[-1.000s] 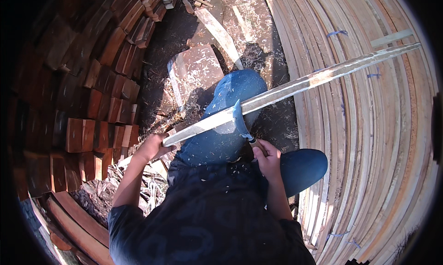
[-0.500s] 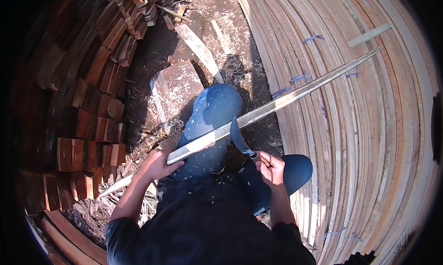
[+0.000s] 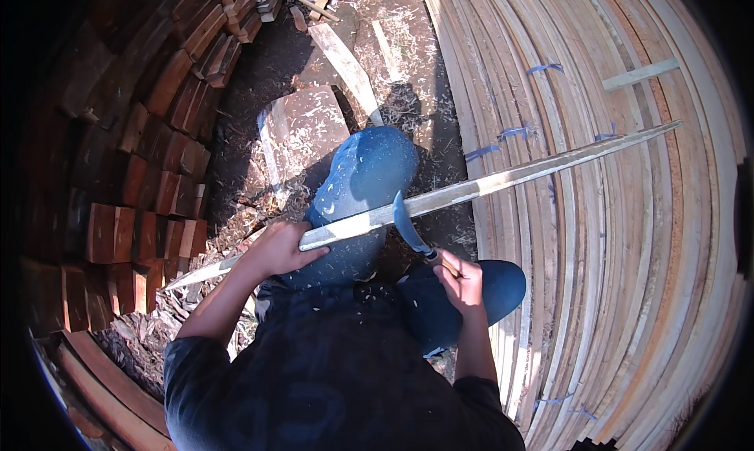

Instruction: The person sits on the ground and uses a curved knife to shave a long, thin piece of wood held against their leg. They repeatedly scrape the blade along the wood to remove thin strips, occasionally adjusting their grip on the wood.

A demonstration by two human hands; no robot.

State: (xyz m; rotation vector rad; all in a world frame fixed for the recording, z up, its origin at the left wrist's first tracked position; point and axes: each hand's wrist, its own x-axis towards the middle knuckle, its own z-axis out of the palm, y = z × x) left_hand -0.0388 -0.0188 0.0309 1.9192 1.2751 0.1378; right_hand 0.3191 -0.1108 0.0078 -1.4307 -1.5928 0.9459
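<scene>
A long pale wooden strip point(image 3: 471, 189) lies slantwise across my raised knee point(image 3: 369, 164), its far right end over the stacked lumber. My left hand point(image 3: 276, 248) grips the strip left of the knee, thumb along its near side; its left end sticks out beyond my forearm. In my right hand point(image 3: 459, 276) is the handle of a sickle point(image 3: 410, 230) with a curved, bluish metal blade. The blade's tip end rests against the strip just right of the knee. Fingers hide most of the handle.
On the right, long boards point(image 3: 565, 239) lie stacked, tied with blue straps point(image 3: 514, 131). Stacked reddish-brown wood blocks point(image 3: 110, 231) rise at the left. A flat board point(image 3: 308, 125) and a loose plank point(image 3: 345, 62) lie ahead on shaving-strewn ground. A short wood piece point(image 3: 640, 74) sits atop the boards.
The strip's right end has swung lower and farther right, so it slants less. My left hand has shifted slightly up and right. The sickle blade stays beside the strip.
</scene>
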